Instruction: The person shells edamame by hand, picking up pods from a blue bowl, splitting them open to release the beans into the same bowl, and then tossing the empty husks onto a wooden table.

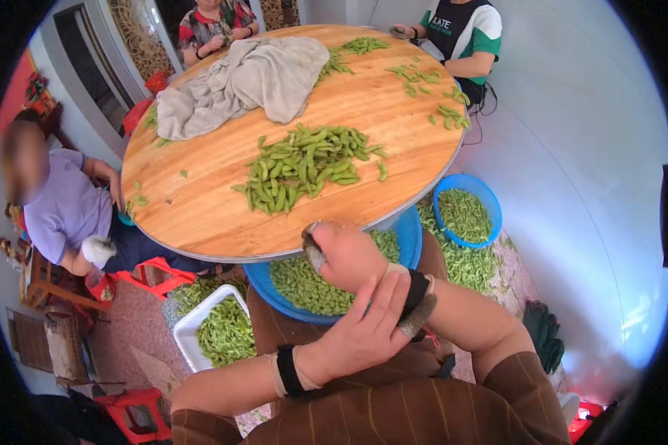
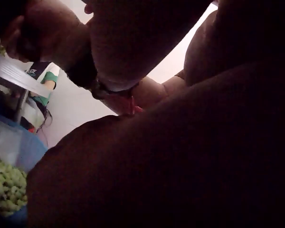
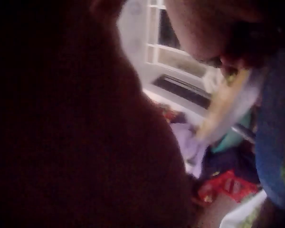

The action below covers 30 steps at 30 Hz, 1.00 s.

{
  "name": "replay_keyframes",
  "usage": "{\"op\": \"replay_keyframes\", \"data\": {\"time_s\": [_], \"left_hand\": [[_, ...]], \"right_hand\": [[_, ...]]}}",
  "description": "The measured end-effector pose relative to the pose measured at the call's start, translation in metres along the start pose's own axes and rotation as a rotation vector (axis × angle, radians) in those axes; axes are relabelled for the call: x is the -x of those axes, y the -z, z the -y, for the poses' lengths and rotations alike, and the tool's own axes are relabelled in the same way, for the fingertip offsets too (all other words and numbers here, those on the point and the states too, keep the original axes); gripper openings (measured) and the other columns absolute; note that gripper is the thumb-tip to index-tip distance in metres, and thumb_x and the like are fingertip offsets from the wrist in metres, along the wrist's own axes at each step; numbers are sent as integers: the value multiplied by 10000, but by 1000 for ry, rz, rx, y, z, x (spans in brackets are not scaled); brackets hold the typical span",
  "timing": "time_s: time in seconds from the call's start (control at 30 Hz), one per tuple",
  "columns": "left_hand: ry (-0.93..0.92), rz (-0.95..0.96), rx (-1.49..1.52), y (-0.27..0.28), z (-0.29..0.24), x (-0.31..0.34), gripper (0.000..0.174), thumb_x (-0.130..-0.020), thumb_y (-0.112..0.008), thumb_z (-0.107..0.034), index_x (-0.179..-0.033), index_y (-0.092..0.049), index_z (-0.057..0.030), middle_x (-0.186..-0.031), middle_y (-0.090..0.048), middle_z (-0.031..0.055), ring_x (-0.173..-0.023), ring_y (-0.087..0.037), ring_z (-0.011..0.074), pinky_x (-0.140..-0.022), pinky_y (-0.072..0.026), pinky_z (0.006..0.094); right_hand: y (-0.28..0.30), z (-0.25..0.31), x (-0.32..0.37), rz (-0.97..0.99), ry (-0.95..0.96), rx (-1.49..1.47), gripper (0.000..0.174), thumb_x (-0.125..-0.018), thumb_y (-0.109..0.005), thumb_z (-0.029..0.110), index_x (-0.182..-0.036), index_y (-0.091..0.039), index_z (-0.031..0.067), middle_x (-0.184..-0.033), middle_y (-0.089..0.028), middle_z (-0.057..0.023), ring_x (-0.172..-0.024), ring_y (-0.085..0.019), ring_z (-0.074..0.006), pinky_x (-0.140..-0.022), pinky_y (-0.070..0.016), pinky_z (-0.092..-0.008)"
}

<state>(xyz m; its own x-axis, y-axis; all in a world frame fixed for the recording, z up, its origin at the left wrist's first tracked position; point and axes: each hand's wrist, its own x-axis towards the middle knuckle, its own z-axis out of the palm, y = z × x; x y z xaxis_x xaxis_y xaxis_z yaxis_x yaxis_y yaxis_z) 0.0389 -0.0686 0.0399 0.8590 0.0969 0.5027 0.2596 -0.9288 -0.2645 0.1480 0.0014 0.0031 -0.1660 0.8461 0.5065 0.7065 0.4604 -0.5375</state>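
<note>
In the head view, my left hand point(image 1: 360, 330) reaches across my right wrist, its straight fingers touching the skin beside a black wristband point(image 1: 417, 293). Its thumb, in a grey-brown cover point(image 1: 418, 317), lies on the other side of that band. My right hand point(image 1: 349, 258) is blurred and looks curled, back upward, over a blue tub of shelled green beans point(image 1: 293, 288); a dark grey cover point(image 1: 314, 252) wraps one digit. No object shows in it. Both wrist views are very dark; the left one shows the banded wrist point(image 2: 80, 71) and shelled beans point(image 2: 7, 187).
On the round wooden table point(image 1: 208, 204) lie green pods point(image 1: 300, 167) and a grey cloth point(image 1: 252, 78). A white tray point(image 1: 189, 334) and a blue basket point(image 1: 497, 215) hold pods, with loose pods point(image 1: 467, 267) on the floor. Several people sit around the table.
</note>
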Motion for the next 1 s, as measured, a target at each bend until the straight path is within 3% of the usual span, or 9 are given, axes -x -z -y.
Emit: {"op": "replay_keyframes", "data": {"time_s": [0.07,0.2,0.4,0.47,0.53,0.6,0.67,0.9,1.0], "left_hand": [[28,69,43,-4,1,2,385,-858,-448,-289,-1213,-561,-193,-1265,-530,181,-1173,-508,296,-1033,-300,484],[17,44,109,-8,6,4,387,-833,-473,-291,-1197,-571,-199,-1318,-485,175,-1219,-463,287,-1042,-282,489],[28,50,241,-7,31,14,421,-777,-583,-254,-1194,-571,-199,-1397,-380,182,-1290,-355,288,-1036,-288,472],[333,88,336,-8,40,18,526,-696,-691,-166,-1203,-555,-124,-1366,-398,201,-1248,-384,337,-1023,-305,475],[445,86,406,-13,44,22,556,-676,-714,-134,-1202,-541,-76,-1348,-407,208,-1226,-392,360,-1011,-320,468],[571,57,455,-18,49,25,588,-656,-736,-101,-1201,-528,-29,-1331,-416,215,-1205,-401,382,-998,-335,460],[621,35,518,-19,53,31,428,-687,-696,-65,-1066,-541,59,-1279,-447,242,-1142,-441,434,-953,-384,460],[834,-9,746,-19,62,27,446,-771,-624,-47,-1194,-506,32,-1234,-489,217,-1047,-534,361,-884,-438,380],[763,-65,788,-29,70,28,333,-817,-543,-30,-1144,-529,26,-1106,-568,180,-944,-575,323,-795,-468,346]], "right_hand": [[4,7,5,70,60,347,223,-738,-569,71,-959,-561,44,-752,-588,-158,-678,-614,-309,-541,-486,-413],[14,7,2,31,127,343,221,-742,-590,106,-953,-557,50,-755,-599,-163,-673,-608,-325,-544,-482,-434],[70,-54,-24,-193,-322,435,188,-767,-615,182,-882,-548,49,-719,-606,-179,-681,-611,-349,-594,-483,-442],[78,-70,-27,-175,-404,494,198,-770,-619,196,-869,-544,42,-723,-607,-187,-692,-608,-354,-602,-482,-446],[77,-83,-22,-153,-483,546,212,-772,-622,211,-857,-541,35,-726,-607,-195,-703,-606,-359,-610,-481,-450],[77,-92,-26,-109,-439,493,234,-771,-628,239,-831,-541,30,-721,-605,-197,-711,-602,-371,-616,-483,-448],[80,-90,-27,-100,-436,461,230,-766,-635,231,-826,-541,29,-717,-601,-193,-706,-599,-376,-614,-479,-448],[92,-23,5,120,-194,52,224,-728,-666,172,-821,-523,27,-739,-573,-181,-720,-579,-381,-617,-463,-446],[84,-17,21,266,-93,-47,235,-710,-672,155,-820,-512,21,-745,-562,-171,-725,-571,-378,-621,-461,-436]]}}
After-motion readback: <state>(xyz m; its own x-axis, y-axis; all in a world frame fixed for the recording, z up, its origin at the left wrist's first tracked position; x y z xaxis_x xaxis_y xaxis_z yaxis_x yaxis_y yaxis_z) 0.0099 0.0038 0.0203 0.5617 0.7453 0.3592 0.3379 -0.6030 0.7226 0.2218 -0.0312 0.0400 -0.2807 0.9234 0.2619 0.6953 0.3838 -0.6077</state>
